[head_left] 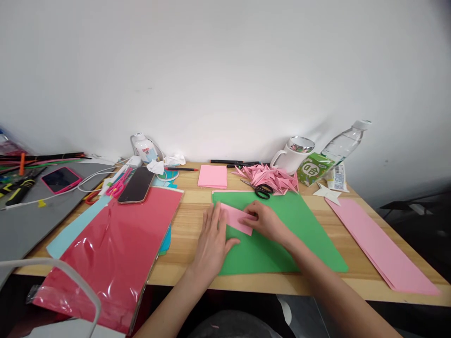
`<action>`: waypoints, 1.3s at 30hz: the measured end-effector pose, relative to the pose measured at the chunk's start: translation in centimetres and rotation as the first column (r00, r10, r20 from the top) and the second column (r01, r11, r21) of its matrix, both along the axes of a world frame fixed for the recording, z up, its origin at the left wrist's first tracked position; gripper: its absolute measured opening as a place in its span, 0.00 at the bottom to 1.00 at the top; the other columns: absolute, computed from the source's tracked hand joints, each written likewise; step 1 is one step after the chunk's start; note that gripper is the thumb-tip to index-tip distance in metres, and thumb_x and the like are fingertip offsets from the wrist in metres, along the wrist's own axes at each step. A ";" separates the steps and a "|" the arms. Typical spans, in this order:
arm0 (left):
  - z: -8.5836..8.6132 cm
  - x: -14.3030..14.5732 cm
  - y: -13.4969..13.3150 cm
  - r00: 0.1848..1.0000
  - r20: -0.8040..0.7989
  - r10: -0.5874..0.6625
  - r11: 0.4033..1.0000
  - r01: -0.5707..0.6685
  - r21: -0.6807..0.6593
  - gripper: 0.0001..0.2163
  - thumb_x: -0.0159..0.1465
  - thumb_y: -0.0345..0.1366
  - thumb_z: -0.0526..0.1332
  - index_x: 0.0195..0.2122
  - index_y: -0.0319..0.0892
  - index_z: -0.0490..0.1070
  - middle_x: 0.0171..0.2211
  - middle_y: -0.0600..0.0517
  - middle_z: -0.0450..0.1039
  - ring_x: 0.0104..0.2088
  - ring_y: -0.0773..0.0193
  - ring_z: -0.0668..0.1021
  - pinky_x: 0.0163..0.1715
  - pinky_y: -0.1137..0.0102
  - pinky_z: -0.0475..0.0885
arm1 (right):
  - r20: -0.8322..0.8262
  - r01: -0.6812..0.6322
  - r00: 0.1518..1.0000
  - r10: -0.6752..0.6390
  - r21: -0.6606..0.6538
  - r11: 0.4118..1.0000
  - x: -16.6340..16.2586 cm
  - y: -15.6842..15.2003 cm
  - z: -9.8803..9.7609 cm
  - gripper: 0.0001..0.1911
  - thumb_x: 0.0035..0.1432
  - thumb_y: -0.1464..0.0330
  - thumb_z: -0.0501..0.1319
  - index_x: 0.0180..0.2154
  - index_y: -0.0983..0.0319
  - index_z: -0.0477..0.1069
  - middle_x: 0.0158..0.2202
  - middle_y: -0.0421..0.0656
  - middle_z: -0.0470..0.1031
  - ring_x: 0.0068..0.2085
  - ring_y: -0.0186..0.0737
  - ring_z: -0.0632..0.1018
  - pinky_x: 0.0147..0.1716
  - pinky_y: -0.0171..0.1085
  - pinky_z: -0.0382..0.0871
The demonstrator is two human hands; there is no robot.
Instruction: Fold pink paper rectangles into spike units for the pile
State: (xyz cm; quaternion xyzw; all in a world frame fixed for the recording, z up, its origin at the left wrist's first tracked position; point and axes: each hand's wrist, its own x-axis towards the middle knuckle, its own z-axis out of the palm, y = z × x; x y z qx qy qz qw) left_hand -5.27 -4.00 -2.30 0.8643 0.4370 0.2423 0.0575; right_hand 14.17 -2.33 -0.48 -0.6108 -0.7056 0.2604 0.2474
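A small pink paper rectangle, seemingly folded, lies tilted on the green sheet. My left hand rests flat with fingers stretched out, its fingertips at the paper's left end. At the paper's right end, my right hand has its fingers curled and pinched on the edge. Just beyond the green sheet sit black-handled scissors and a heap of folded pink paper pieces. A stack of pink square sheets lies farther back, left of that heap.
Red paper in clear plastic and a phone lie to the left. Long pink strips lie at right. A white mug, a green box and a water bottle stand at the back right, near the wall.
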 end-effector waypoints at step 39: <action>3.2 -0.3 5.1 0.674 0.644 0.362 0.633 0.329 -0.701 0.15 0.40 0.41 0.71 0.15 0.38 0.67 0.17 0.54 0.68 0.22 0.68 0.69 0.26 0.72 0.64 | -0.843 -0.255 0.537 -0.021 -0.186 0.949 -3.5 2.2 -0.8 0.29 0.47 0.59 0.67 0.49 0.62 0.67 0.42 0.45 0.77 0.45 0.44 0.76 0.51 0.46 0.65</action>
